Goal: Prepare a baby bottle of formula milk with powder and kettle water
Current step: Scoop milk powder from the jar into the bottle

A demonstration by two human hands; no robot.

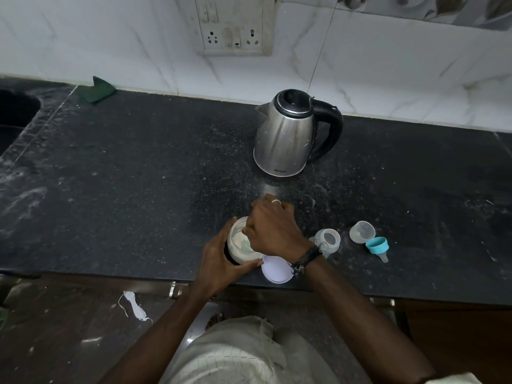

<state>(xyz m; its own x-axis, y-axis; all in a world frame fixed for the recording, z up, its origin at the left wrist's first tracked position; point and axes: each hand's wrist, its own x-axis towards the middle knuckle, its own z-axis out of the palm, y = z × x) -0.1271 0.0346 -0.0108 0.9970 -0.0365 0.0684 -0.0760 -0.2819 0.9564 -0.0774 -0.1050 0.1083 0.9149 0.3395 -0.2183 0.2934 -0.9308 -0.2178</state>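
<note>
An open jar of white powder (240, 245) stands near the counter's front edge. My left hand (221, 261) wraps around its side. My right hand (273, 228) reaches into the jar's mouth with fingers closed, apparently on a scoop that is mostly hidden. The jar's white lid (275, 270) lies flat just right of it. The empty baby bottle (328, 241) stands open to the right, partly behind my wrist. Its clear cap (361, 231) and blue ring with teat (377, 246) lie farther right. The steel kettle (288, 134) stands at the back, lid closed.
The dark stone counter (138, 176) is dusted with powder. A sink (13, 117) is at the far left, a green cloth (97, 90) by the wall, and a socket panel (234, 29) above the kettle. A white scrap (134, 304) lies on the floor.
</note>
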